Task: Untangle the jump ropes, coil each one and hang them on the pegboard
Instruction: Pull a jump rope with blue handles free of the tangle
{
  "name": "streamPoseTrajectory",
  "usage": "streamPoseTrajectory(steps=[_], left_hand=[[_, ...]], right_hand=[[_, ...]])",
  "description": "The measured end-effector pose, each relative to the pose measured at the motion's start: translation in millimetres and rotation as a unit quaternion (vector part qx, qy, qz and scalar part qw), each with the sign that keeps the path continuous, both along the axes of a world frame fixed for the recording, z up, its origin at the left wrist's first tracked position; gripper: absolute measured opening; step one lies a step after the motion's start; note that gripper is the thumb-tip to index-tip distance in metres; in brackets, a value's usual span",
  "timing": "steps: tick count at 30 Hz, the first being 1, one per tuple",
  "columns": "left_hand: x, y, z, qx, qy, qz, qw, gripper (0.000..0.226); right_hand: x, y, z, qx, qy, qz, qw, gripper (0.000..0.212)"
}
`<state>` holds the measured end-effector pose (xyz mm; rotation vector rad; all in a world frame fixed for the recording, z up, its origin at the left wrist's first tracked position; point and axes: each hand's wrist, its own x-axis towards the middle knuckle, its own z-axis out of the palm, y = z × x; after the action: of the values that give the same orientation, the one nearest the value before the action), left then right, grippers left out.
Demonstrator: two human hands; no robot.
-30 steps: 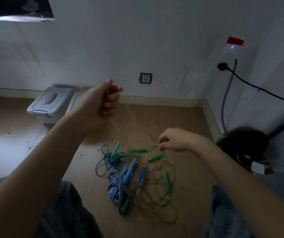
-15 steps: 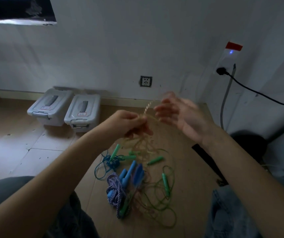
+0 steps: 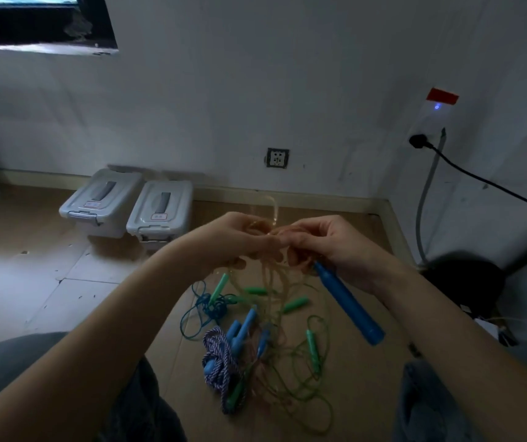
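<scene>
My left hand (image 3: 233, 237) and my right hand (image 3: 329, 240) meet in mid-air, both with fingers curled on loops of a thin pale-orange jump rope (image 3: 270, 218). A blue handle (image 3: 348, 303) hangs slanting down from under my right hand. More strands of the orange rope trail down to a tangled pile on the floor: green rope (image 3: 307, 397), green handles (image 3: 295, 304), a teal rope (image 3: 204, 309), blue handles (image 3: 243, 325) and a purple-white braided rope (image 3: 220, 355). No pegboard is in view.
Two grey lidded bins (image 3: 160, 208) stand against the white wall at the back left. A wall socket (image 3: 277, 158) sits above the skirting. A black cable (image 3: 479, 180) and dark objects (image 3: 466, 282) fill the right corner. My knees frame the pile.
My right hand closed in from an open pose and now grips the orange loops beside my left hand. A blue handle has come up off the pile and hangs below my right hand.
</scene>
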<state>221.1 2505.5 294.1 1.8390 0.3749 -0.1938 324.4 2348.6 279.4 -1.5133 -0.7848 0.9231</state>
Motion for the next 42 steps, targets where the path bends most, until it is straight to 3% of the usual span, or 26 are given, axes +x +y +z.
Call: streamPoseTrajectory(steps=[2, 6, 10, 12, 15, 18, 19, 22, 25, 28, 35, 39, 42], left_hand=[[3, 2, -1, 0.045, -0.010, 0.033, 0.998, 0.012], [6, 12, -4, 0.105, -0.054, 0.119, 0.986, 0.013], [7, 18, -5, 0.062, -0.113, 0.198, 0.972, 0.013], [5, 25, -4, 0.043, -0.132, 0.217, 0.966, 0.023], [2, 32, -1, -0.051, -0.146, 0.215, 0.964, 0.041], [4, 26, -2, -0.098, -0.179, 0.204, 0.958, 0.031], [6, 23, -3, -0.099, -0.184, 0.194, 0.958, 0.029], [9, 11, -7, -0.099, -0.162, 0.161, 0.968, 0.021], [11, -1, -10, -0.072, -0.159, 0.138, 0.975, 0.019], [10, -5, -8, -0.042, -0.169, 0.109, 0.979, 0.022], [3, -7, 4, -0.007, -0.168, -0.007, 0.986, 0.036], [5, -6, -2, 0.049, -0.186, 0.056, 0.980, 0.013], [4, 4, 1, -0.086, -0.193, 0.108, 0.971, 0.009]], right_hand=[[2, -1, 1, -0.019, -0.008, -0.028, 0.999, 0.013], [4, -3, 5, -0.055, -0.044, -0.038, 0.997, 0.020], [6, -6, 14, -0.042, -0.020, 0.018, 0.999, 0.026], [10, -7, 16, -0.065, -0.043, 0.023, 0.997, 0.026], [15, -9, 16, -0.098, 0.003, 0.060, 0.993, 0.025], [14, -9, 15, -0.149, 0.057, 0.138, 0.977, 0.023], [12, -8, 14, -0.171, 0.046, 0.157, 0.972, 0.017], [8, -7, 8, -0.246, -0.060, 0.160, 0.954, 0.031], [-1, -1, -2, -0.200, -0.145, 0.129, 0.960, 0.008], [-3, 3, -6, -0.104, -0.209, 0.086, 0.968, 0.010], [1, 2, -1, 0.026, -0.118, -0.060, 0.991, 0.009], [8, -4, 4, -0.003, -0.102, -0.031, 0.994, 0.005], [6, -7, 3, -0.108, -0.129, 0.096, 0.981, 0.015]])
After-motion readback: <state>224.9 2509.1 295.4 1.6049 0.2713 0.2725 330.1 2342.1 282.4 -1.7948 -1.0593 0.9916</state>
